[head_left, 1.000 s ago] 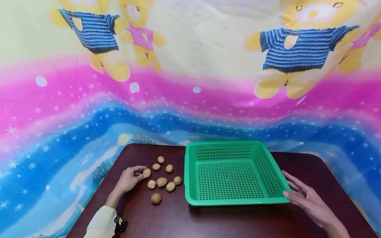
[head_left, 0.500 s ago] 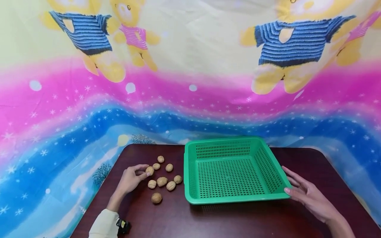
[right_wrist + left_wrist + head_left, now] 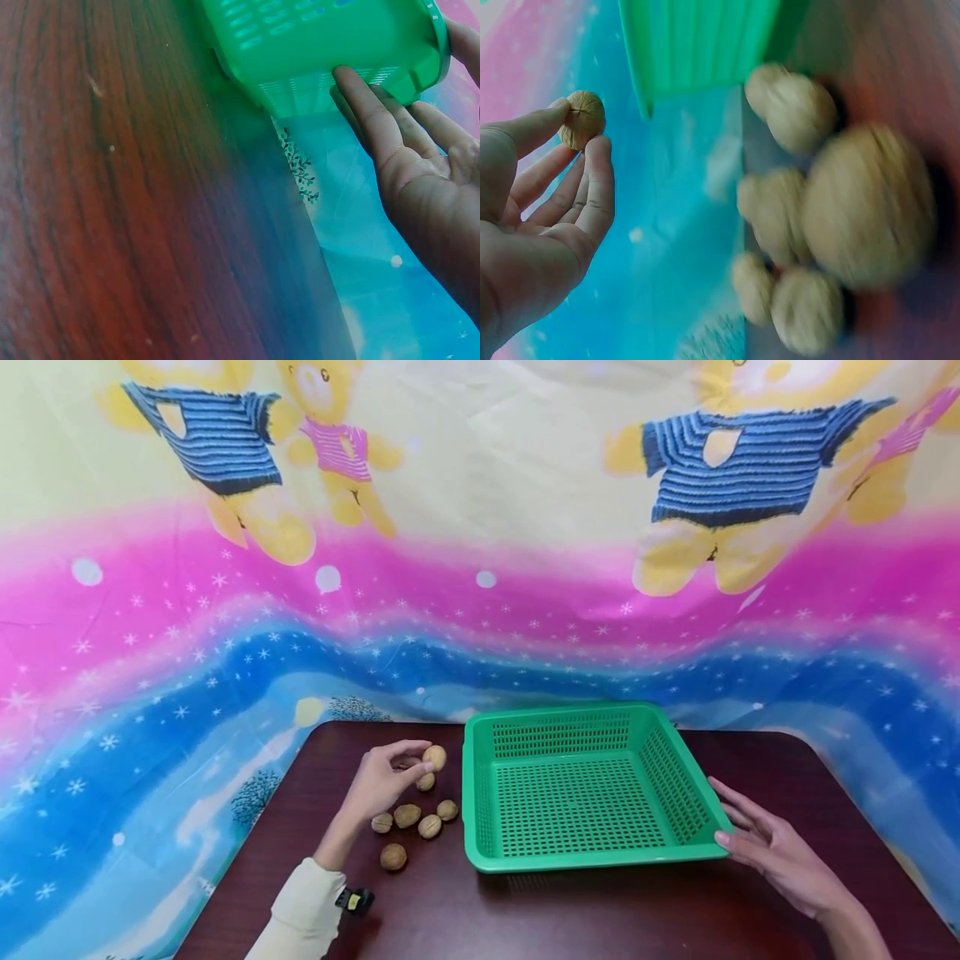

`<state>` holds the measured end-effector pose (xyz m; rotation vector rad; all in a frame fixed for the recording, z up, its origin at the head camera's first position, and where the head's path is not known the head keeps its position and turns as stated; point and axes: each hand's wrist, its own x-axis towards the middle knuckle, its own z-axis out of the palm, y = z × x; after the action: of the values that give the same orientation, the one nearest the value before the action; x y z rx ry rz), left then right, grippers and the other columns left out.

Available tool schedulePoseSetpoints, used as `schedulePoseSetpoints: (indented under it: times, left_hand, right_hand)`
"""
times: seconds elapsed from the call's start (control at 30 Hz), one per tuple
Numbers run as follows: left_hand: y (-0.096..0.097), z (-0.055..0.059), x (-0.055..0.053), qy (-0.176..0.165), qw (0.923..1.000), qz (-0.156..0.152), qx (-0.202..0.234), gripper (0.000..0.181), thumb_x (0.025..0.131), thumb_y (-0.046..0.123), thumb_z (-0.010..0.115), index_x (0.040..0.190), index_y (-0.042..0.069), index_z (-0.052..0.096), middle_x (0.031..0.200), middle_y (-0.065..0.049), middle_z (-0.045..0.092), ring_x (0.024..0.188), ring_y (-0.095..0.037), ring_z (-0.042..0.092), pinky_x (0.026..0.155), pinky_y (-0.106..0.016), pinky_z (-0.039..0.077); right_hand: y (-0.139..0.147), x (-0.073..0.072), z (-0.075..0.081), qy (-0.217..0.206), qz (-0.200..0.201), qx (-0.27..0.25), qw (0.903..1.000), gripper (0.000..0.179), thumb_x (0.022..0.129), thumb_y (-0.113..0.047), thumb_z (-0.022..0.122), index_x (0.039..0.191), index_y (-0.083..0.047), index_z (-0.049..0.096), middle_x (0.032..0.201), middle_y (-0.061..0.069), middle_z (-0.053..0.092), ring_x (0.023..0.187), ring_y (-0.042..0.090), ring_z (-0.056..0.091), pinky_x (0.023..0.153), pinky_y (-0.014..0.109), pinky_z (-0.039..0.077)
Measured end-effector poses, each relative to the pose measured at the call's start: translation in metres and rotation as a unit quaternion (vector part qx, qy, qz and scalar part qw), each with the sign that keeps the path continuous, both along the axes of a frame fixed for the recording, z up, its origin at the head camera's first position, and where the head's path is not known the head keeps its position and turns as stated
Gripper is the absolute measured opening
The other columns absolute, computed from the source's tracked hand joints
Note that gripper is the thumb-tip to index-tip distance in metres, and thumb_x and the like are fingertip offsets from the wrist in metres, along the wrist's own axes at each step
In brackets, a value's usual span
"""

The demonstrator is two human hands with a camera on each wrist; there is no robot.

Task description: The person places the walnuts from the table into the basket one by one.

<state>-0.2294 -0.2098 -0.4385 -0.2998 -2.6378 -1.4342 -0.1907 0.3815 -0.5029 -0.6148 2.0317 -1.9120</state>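
Note:
Between the thumb and fingertips of my left hand [image 3: 386, 781] a walnut [image 3: 435, 757] is pinched, raised over the table. The left wrist view shows this walnut [image 3: 583, 120] clear of the others. Below and beside the hand, several loose walnuts [image 3: 407, 816] lie on the table; some behind the hand are hidden. To their right stands a green plastic basket [image 3: 592, 861] with slotted walls and no contents. My right hand [image 3: 783, 860] holds its front right corner, thumb at the rim [image 3: 439, 37] and fingers along the outer wall.
The dark wooden table [image 3: 600, 918] has rounded back corners. Behind it hangs a printed cloth [image 3: 480, 635] with bears and snowflakes, close to the table's back edge. A black strap device [image 3: 355, 901] sits on my left wrist by the pale sleeve [image 3: 303, 914].
My left hand has lifted the walnut from the left side of the group and carried it right and farther back, toward the basket. The right hand stays at the basket's corner.

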Motion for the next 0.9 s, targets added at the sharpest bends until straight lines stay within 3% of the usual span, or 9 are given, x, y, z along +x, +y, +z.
schedulePoseSetpoints:
  times: [0.17,0.43,0.7,0.9]
  left_hand:
    - [0.025,0.007,-0.005,-0.012,0.9991,-0.027,0.029,0.039,0.099,0.023,0.081,0.137,0.017,0.074,0.127,-0.009,0.079,0.105,-0.022,0.079,0.079,-0.027,0.06]
    - [0.058,0.011,-0.009,-0.029,0.9939,-0.079,0.071,0.044,0.1,0.022,0.079,0.142,0.01,0.071,0.127,-0.011,0.078,0.108,-0.022,0.078,0.086,-0.034,0.064]
    - [0.095,0.008,-0.012,-0.006,0.9939,-0.104,0.036,0.035,0.099,0.023,0.081,0.133,0.019,0.077,0.119,-0.007,0.08,0.101,-0.02,0.078,0.075,-0.03,0.063]
    - [0.121,0.005,-0.015,-0.004,0.9921,-0.126,-0.003,0.034,0.1,0.027,0.08,0.132,0.02,0.078,0.122,-0.001,0.08,0.101,-0.015,0.078,0.072,-0.024,0.058]
  right_hand:
    - [0.0,-0.001,0.0,0.002,0.002,0.001,1.0,0.074,0.113,0.004,0.041,0.175,-0.016,0.004,0.155,-0.032,0.049,0.134,-0.006,0.06,0.096,0.03,0.062]
    - [0.0,-0.001,0.0,-0.003,0.001,0.007,1.0,0.074,0.114,0.002,0.04,0.175,-0.018,0.004,0.154,-0.032,0.05,0.135,-0.007,0.059,0.096,0.029,0.062]
    - [0.0,-0.002,0.0,-0.015,0.01,-0.002,0.9998,0.075,0.114,0.002,0.039,0.175,-0.024,0.005,0.155,-0.03,0.051,0.134,-0.003,0.062,0.097,0.031,0.063]
    - [0.001,-0.003,0.0,-0.023,0.025,-0.021,0.9992,0.074,0.114,0.003,0.036,0.175,-0.019,0.0,0.156,-0.028,0.052,0.134,0.002,0.064,0.098,0.035,0.063]
